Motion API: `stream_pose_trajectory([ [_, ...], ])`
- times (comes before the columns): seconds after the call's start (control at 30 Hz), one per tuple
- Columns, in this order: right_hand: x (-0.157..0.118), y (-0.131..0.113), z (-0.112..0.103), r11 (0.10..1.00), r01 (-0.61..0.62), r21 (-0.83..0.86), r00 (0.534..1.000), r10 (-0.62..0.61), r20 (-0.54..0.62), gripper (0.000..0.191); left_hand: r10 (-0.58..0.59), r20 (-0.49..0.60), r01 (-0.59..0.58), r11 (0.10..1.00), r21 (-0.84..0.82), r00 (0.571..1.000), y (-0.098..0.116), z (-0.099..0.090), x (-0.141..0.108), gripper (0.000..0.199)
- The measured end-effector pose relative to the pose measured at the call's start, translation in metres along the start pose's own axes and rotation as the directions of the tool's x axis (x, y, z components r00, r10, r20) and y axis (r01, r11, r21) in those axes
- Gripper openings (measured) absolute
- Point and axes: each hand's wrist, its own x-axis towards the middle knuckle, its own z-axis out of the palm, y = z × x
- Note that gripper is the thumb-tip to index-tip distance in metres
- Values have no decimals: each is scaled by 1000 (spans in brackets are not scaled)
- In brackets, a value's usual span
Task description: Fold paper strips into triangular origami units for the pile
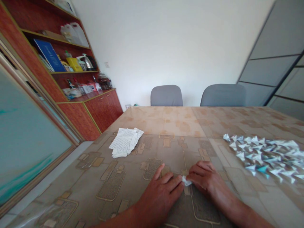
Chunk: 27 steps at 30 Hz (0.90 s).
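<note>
Right hand (205, 177) has its fingers curled in close, pinching one end of the small white paper (186, 181) on the patterned tablecloth (87, 186), while the left hand (162, 193) lies low, thumb spread wide, fingertips at the paper's other end. Such a small piece calls for light, even fingertip pressure against the cloth, so its edges neither slip nor crumple

Soft, even indoor light; worktop (166, 122) paler at its far side, faint glare at lower left, hands (165, 191) slightly blurred, edges stretched.
</note>
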Motion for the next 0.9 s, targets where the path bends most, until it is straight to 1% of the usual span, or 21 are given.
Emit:
stream_pose_trajectory([
  [0.13, 1, -6, -5, 996, 37, -83, 998, -32, 61, 10, -35, -42, 35, 999, 8, 999, -1, 0, -4, 25],
  [0.23, 1, -5, -5, 991, 55, -126, 995, -44, 89, 11, -63, -36, 63, 998, 4, 997, -2, -2, -6, 22],
  [0.37, 0, -4, -1, 983, 83, -165, 993, -67, 99, 12, -99, -25, 100, 995, 16, 995, -2, -4, -3, 22],
  [0.5, -1, -2, 2, 980, 101, -172, 992, -87, 87, 18, -96, -5, 96, 995, 37, 995, -1, -5, -1, 20],
  [0.63, -3, 0, 6, 988, 93, -122, 995, -89, 37, 11, -96, -20, 97, 993, 60, 995, -1, -4, 0, 19],
  [0.73, -4, -2, 6, 999, 41, -22, 999, -41, 9, 10, -89, -17, 90, 994, 61, 996, -1, -3, 0, 20],
  [0.8, -4, -4, 3, 998, 0, 57, 1000, 0, 14, 9, -93, -19, 94, 994, 59, 996, -1, -2, -1, 20],
  [0.9, -3, -5, -1, 990, -1, 139, 999, -4, 36, 6, -99, -30, 101, 993, 62, 995, -1, -1, -2, 21],
])
